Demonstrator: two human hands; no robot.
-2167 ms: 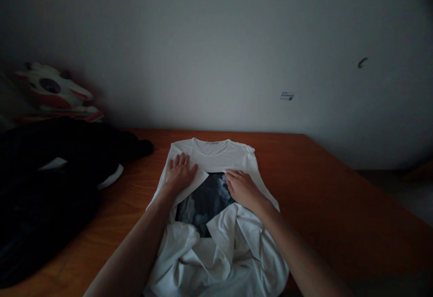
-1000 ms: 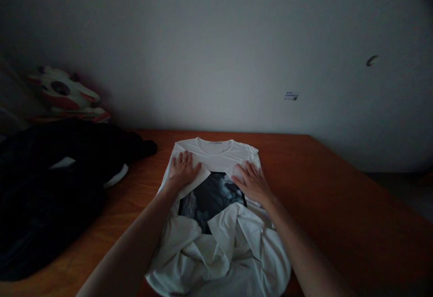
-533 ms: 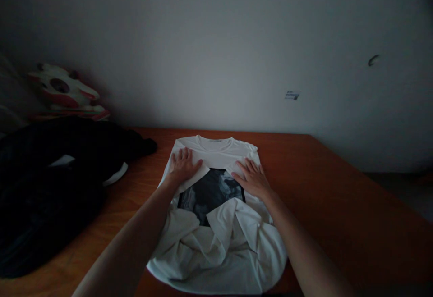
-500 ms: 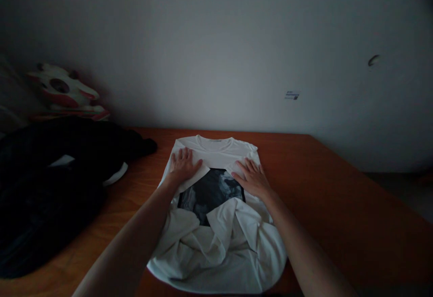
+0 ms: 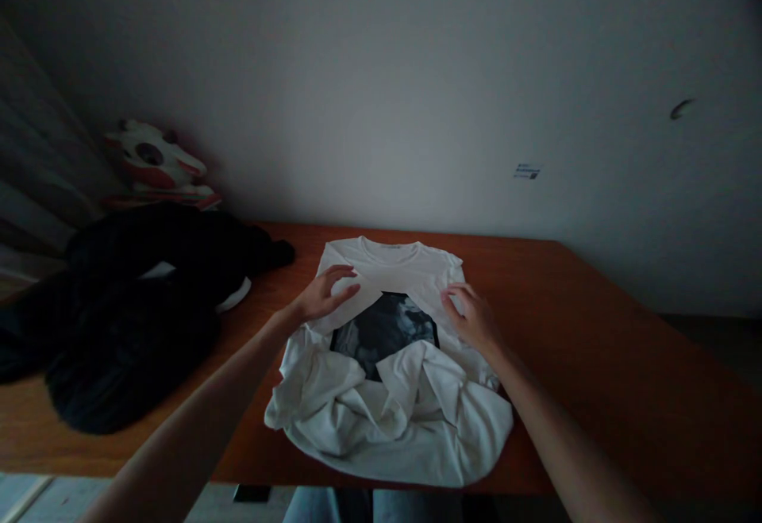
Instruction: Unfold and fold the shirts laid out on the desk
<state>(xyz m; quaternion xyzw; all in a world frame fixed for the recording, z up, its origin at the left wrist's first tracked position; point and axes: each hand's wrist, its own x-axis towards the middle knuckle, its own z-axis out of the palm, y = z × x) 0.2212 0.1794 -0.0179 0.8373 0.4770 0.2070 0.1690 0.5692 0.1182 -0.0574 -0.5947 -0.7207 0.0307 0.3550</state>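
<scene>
A white T-shirt (image 5: 393,459) with a dark square print lies on the table, its neckline toward the wall. The upper part is fairly flat, with both sleeves folded inward over the chest, while the lower part is bunched in loose folds nearer me. My left hand (image 5: 326,294) hovers at or just above the shirt's left side, fingers apart and curved, holding nothing. Over the right edge of the shirt is my right hand (image 5: 470,318), its fingers loosely bent and nothing visible in them. Whether either hand still touches the cloth I cannot tell.
A heap of black clothing (image 5: 143,324) covers the left of the brown wooden table (image 5: 571,364). Behind it sits a red and white cow-like toy (image 5: 158,159). A pale wall (image 5: 381,94) with a small label (image 5: 527,171) rises behind the table. My legs show below the front edge.
Both hands, flat on the shirt before, have lifted and moved outward toward its sides with fingers curling. The shirt's left edge is more crumpled. My view has shifted, showing the table's front edge.
</scene>
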